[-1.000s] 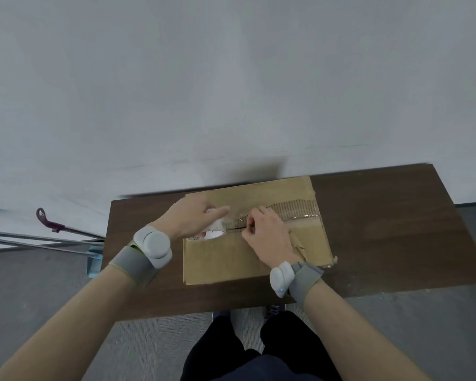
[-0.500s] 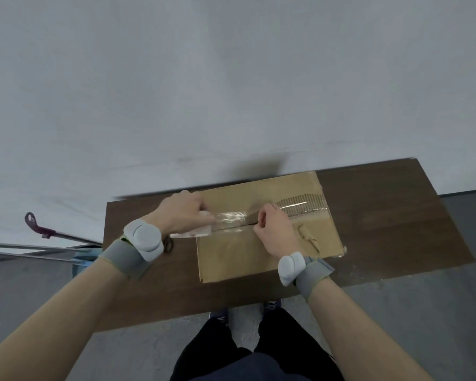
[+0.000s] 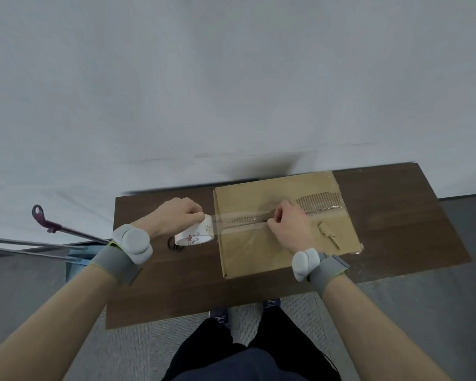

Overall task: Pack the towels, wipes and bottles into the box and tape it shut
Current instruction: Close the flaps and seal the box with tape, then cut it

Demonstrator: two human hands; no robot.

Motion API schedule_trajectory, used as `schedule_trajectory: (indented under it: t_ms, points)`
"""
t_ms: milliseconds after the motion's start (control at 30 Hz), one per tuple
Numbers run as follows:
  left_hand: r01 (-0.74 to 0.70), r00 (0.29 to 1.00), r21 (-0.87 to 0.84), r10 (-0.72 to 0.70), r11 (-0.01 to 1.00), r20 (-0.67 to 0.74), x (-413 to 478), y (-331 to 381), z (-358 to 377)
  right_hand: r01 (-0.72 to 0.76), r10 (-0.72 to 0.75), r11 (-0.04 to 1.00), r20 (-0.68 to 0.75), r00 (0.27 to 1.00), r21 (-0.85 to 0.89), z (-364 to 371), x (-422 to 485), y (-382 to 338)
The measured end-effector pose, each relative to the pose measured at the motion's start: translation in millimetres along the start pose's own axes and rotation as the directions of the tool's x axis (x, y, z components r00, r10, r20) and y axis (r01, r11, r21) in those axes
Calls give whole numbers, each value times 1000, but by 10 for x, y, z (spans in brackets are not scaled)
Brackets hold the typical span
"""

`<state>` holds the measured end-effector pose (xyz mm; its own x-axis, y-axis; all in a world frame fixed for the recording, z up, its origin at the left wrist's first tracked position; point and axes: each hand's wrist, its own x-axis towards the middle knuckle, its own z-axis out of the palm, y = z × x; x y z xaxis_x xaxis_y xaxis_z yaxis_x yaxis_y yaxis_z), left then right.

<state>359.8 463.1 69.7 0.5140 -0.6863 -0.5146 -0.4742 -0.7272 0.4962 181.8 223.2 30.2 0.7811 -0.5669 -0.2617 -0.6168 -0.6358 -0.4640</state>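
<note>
A person stands at a dark brown wooden table sealing a flat brown cardboard box, which lies toward the table's three o'clock end with its flaps closed. No towels, wipes or bottles are in sight, so the packing looks finished. At nine o'clock of the box, the left hand wraps its fingers round a white-cored roll of clear packing tape held just off the box's edge. The right hand sits mid-lid, fingers curled with their tips on the glossy strip of clear tape. Whether they pinch it or only press cannot be made out. The strip runs along the centre seam from three o'clock to nine, so cutting it free and smoothing it down appear to be all that remains.
</note>
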Motion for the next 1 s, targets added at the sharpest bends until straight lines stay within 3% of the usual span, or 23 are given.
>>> schedule_trajectory:
  t_ms: [333, 467, 533, 667, 800, 1000]
  points:
    - [-5, 1000, -103, 4, 995, -5, -6, -108, 59, 172, -170, 985, 57, 984, -31, 258, -201, -515]
    - [50, 998, 46, -51, 998, 26, 108, -64, 163, 283, -279, 959, 119, 953, -20, 419, -246, -762]
    - [71, 997, 105, -72, 992, 6, 168, -52, 176, 272, -271, 962, 113, 956, 6, 485, -234, -836]
    - [55, 997, 58, -58, 997, 43, 208, -131, 217, 174, -177, 984, 136, 975, 32, 555, -171, -827]
    - [122, 992, 224, -129, 967, 17, 194, -327, 309, 166, -169, 986, 151, 974, 30, 580, -141, -812]
    - [55, 997, -54, -52, 997, 58, 154, -573, 445, 152, -152, 988, 105, 983, 10, 633, -165, -842]
